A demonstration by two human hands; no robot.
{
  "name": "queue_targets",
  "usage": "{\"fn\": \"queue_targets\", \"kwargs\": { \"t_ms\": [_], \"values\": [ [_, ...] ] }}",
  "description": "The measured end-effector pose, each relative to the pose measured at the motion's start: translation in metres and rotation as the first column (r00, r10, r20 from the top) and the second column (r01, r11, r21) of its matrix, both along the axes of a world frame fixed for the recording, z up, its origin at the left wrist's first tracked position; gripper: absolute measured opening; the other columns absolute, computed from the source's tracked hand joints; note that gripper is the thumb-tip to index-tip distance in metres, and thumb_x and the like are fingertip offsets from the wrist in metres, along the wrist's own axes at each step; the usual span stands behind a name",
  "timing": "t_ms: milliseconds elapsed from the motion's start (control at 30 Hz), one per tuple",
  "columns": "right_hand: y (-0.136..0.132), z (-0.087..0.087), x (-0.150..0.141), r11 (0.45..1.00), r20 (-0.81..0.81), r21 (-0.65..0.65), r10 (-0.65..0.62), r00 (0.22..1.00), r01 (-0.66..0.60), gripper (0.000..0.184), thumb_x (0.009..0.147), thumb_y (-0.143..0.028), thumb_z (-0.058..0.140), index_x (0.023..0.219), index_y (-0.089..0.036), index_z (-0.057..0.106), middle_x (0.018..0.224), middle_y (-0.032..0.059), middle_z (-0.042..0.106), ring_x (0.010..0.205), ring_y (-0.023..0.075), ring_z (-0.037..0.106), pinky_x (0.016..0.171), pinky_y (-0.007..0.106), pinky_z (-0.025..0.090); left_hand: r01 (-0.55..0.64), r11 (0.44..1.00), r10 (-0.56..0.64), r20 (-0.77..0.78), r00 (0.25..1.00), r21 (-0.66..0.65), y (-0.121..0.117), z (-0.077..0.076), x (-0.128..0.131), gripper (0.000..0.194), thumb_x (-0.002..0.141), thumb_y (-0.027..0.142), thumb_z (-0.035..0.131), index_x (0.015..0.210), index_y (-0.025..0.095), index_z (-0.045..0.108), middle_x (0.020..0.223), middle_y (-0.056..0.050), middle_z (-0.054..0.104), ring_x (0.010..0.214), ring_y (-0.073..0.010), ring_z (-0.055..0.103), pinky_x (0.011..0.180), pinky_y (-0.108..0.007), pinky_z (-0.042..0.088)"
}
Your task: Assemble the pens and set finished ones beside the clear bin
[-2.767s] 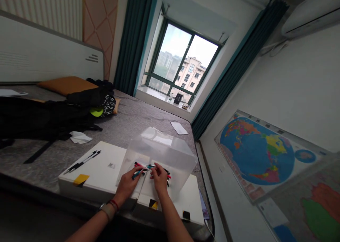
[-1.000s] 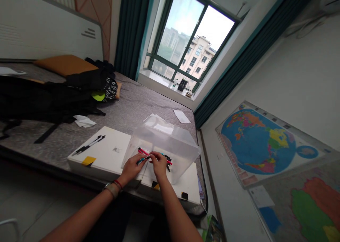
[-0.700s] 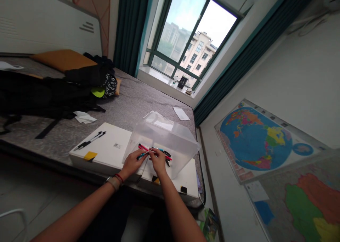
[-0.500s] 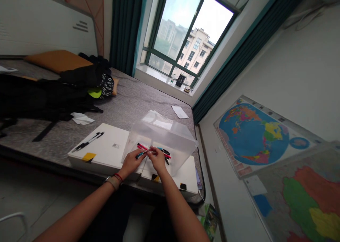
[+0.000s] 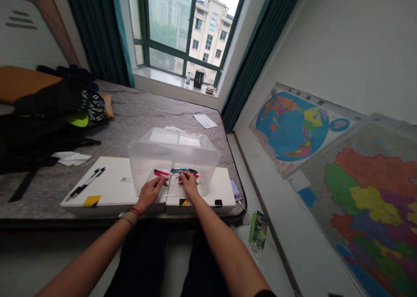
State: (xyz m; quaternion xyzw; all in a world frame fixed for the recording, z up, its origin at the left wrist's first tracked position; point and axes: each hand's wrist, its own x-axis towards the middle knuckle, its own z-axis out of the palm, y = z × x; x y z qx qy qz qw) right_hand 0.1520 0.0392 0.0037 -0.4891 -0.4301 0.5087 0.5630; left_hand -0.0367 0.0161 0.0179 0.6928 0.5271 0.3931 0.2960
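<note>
My left hand (image 5: 152,191) is at the open front of a translucent plastic box (image 5: 174,153) that lies on its side. Its thumb and fingers are pinched beside red pens (image 5: 161,172); what they hold, if anything, is too small to make out. My right hand (image 5: 189,185) has its fingertips together near a teal pen (image 5: 177,170) and some black pens (image 5: 193,171). Something small and pale shows at those fingertips, its kind unclear. The pens lie inside the box, partly behind my hands.
Beneath the box are two white cartons (image 5: 112,175), with two black-and-white pens (image 5: 86,184) on the left one. Crumpled paper (image 5: 71,158), a black bag (image 5: 35,136) and a white sheet (image 5: 205,121) lie on the grey mattress (image 5: 146,108). A phone (image 5: 236,190) is at right.
The view has swung right and down. My hands have moved apart, and the teal pen that was in my left hand no longer shows there.
</note>
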Motion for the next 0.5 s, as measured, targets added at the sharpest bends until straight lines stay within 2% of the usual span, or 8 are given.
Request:
{"fn": "queue_targets", "kwargs": {
  "t_ms": [133, 267, 367, 500],
  "values": [
    [-0.003, -0.003, 0.010, 0.999, -0.161, -0.052, -0.012, 0.987, 0.004, 0.041, 0.068, -0.052, 0.071, 0.091, -0.017, 0.067, 0.069, -0.0018, 0.063, 0.051, 0.0086, 0.052, 0.050, 0.021, 0.047, -0.027, 1.000, 0.027, -0.063, 0.998, -0.005, -0.001, 0.002, 0.003, 0.043, 0.091, 0.053, 0.045, 0.078, 0.022, 0.072, 0.099, -0.002, 0.075, 0.094, -0.0208, 0.067, 0.081, -0.026, 0.047],
    [-0.003, -0.004, 0.013, 0.999, -0.260, -0.054, -0.021, 0.965, 0.007, 0.039, 0.065, -0.050, 0.075, 0.082, -0.017, 0.063, 0.059, -0.0051, 0.057, 0.043, 0.0061, 0.043, 0.042, 0.018, 0.035, -0.083, 0.996, 0.084, -0.199, 0.977, 0.009, -0.003, 0.002, 0.007, 0.040, 0.090, 0.052, 0.046, 0.089, 0.023, 0.074, 0.078, -0.001, 0.074, 0.075, -0.0184, 0.066, 0.070, -0.025, 0.045],
    [-0.003, -0.006, 0.014, 0.999, -0.326, -0.049, -0.028, 0.945, 0.013, 0.037, 0.068, -0.051, 0.074, 0.077, -0.016, 0.063, 0.055, -0.0057, 0.054, 0.042, 0.0053, 0.039, 0.040, 0.018, 0.030, -0.103, 0.992, 0.120, -0.303, 0.945, 0.071, -0.004, 0.001, 0.012, 0.039, 0.091, 0.050, 0.045, 0.090, 0.024, 0.074, 0.084, -0.003, 0.074, 0.078, -0.0188, 0.066, 0.068, -0.025, 0.043],
    [-0.005, -0.004, 0.016, 0.998, -0.369, -0.062, -0.049, 0.928, 0.028, 0.038, 0.067, -0.051, 0.075, 0.073, -0.015, 0.065, 0.054, -0.0052, 0.053, 0.043, 0.0057, 0.040, 0.042, 0.020, 0.030, -0.100, 0.984, 0.153, -0.411, 0.899, 0.148, -0.006, -0.001, 0.017, 0.036, 0.091, 0.047, 0.045, 0.091, 0.024, 0.073, 0.090, -0.005, 0.075, 0.080, -0.0192, 0.065, 0.068, -0.026, 0.042]
  ]
}}
